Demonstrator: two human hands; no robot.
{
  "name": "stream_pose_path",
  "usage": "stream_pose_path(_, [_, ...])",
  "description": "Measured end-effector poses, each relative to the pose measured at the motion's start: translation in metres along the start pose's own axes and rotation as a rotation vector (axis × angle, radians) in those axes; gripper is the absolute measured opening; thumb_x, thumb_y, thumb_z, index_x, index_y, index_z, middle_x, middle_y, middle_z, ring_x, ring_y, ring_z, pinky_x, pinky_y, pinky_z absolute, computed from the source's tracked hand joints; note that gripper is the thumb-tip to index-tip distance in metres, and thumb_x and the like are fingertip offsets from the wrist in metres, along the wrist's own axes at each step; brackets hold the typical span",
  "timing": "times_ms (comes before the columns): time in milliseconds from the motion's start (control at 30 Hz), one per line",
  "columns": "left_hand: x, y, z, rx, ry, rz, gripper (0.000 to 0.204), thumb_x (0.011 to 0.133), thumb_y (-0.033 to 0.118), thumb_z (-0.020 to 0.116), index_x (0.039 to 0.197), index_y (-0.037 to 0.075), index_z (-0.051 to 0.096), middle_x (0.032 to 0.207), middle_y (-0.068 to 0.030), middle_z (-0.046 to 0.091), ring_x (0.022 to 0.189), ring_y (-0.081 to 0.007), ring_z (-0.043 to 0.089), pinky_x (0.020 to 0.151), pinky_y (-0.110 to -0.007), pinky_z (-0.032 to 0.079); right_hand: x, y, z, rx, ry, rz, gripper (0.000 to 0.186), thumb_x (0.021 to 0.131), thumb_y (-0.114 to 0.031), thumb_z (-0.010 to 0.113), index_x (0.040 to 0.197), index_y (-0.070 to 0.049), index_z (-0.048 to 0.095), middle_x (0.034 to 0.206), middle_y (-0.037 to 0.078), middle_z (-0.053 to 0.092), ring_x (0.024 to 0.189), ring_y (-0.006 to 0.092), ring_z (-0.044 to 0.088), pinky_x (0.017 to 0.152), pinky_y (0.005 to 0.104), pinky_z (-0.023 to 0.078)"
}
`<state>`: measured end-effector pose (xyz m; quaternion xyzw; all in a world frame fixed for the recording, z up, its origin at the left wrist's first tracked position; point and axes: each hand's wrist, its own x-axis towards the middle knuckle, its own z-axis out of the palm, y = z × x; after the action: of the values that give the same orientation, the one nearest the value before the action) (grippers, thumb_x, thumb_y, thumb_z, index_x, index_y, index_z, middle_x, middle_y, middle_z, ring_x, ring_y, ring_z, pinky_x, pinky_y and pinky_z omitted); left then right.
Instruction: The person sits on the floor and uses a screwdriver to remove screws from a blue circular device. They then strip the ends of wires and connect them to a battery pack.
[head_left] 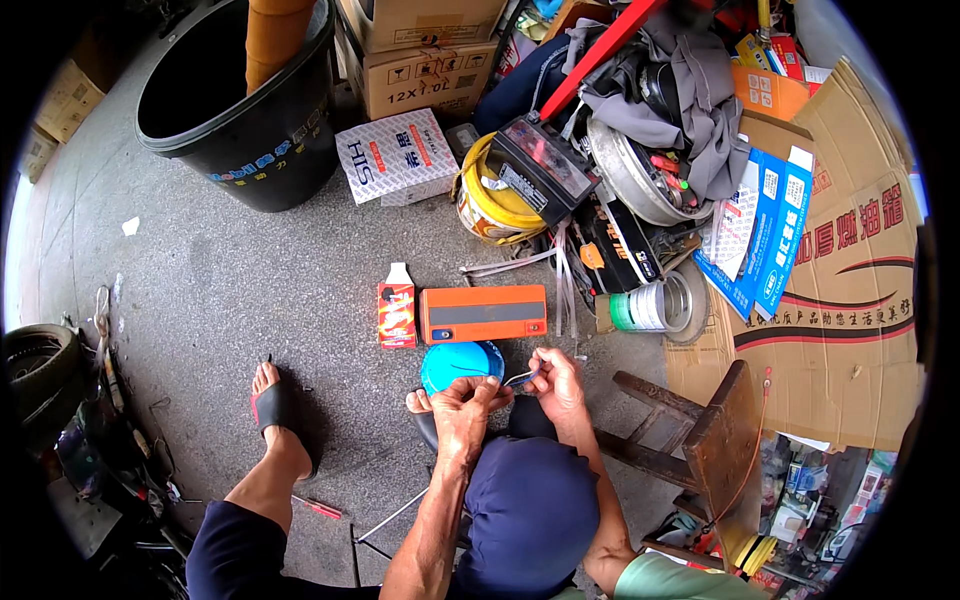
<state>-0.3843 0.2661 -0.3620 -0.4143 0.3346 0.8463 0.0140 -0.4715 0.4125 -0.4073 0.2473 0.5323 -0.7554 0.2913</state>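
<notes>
Over my bent knee in dark blue cloth, my left hand [464, 408] pinches a thin wire [518, 379] that runs toward my right hand [556, 384]. The fingertips of my right hand are closed on the wire's other end, a short way to the right. A dark strand also crosses the blue round object [462, 362] just beyond my left hand. What that object is, I cannot tell. Past it lies an orange case [484, 315] with a grey stripe and small terminal-like spots. A small red and yellow carton [397, 315] with a raised flap touches its left side.
A wooden stool [712, 440] lies tipped at the right, near flattened cardboard [850, 370]. Farther off are a yellow bucket [490, 205], a white box [397, 157], a tape roll [655, 305] and a large black tub [240, 140]. A red-handled tool [320, 508] lies near my left foot.
</notes>
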Motion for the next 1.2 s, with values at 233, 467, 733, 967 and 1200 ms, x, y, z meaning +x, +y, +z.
stream_pose_path(233, [-0.024, 0.006, -0.028, -0.257, 0.007, -0.047, 0.009, 0.085, 0.005, 0.062, 0.083, -0.003, 0.061, 0.082, -0.0143, 0.065, 0.078, -0.0228, 0.067, 0.069, -0.033, 0.056, 0.011, 0.022, -0.017, -0.305, 0.135, 0.123, 0.023, 0.086, -0.024, 0.058, 0.092, -0.002, 0.063, 0.076, 0.008, 0.065, 0.047, 0.0128, 0.056, 0.045, 0.0282, 0.050])
stream_pose_path(467, [-0.026, -0.004, -0.058, -0.491, 0.055, -0.033, 0.010, 0.086, 0.005, 0.060, 0.088, -0.004, 0.059, 0.089, -0.0140, 0.064, 0.084, -0.0224, 0.065, 0.078, -0.037, 0.057, 0.010, 0.049, 0.027, -0.643, 0.058, -0.005, 0.025, 0.085, -0.026, 0.064, 0.089, -0.002, 0.064, 0.075, 0.003, 0.062, 0.055, 0.0086, 0.055, 0.042, 0.0223, 0.046])
stream_pose_path(733, [-0.020, 0.000, -0.060, -0.522, 0.027, -0.072, 0.012, 0.087, 0.007, 0.058, 0.091, -0.004, 0.059, 0.090, -0.0133, 0.064, 0.085, -0.0209, 0.065, 0.080, -0.035, 0.056, -0.006, 0.027, 0.077, -0.542, -0.514, 0.083, 0.027, 0.091, -0.025, 0.057, 0.103, -0.003, 0.065, 0.081, 0.003, 0.063, 0.056, 0.0049, 0.055, 0.046, 0.0177, 0.041])
stream_pose_path(967, [-0.011, 0.011, -0.053, -0.559, -0.003, -0.037, 0.011, 0.087, 0.007, 0.058, 0.092, -0.003, 0.058, 0.094, -0.0123, 0.064, 0.090, -0.0216, 0.063, 0.085, -0.038, 0.054, -0.018, 0.020, 0.069, -0.234, -0.247, -0.070, 0.023, 0.092, -0.019, 0.056, 0.109, -0.003, 0.058, 0.071, 0.007, 0.061, 0.043, 0.0054, 0.047, 0.039, 0.0182, 0.037])
stream_pose_path(1200, [-0.001, 0.013, -0.030, -0.524, -0.045, -0.060, 0.009, 0.087, 0.005, 0.057, 0.091, -0.003, 0.058, 0.095, -0.0122, 0.064, 0.091, -0.0231, 0.063, 0.087, -0.040, 0.052, -0.012, 0.003, 0.036, 0.148, 0.088, -0.110, 0.013, 0.088, -0.016, 0.060, 0.093, -0.005, 0.062, 0.068, 0.006, 0.060, 0.044, 0.0072, 0.047, 0.039, 0.0224, 0.035])
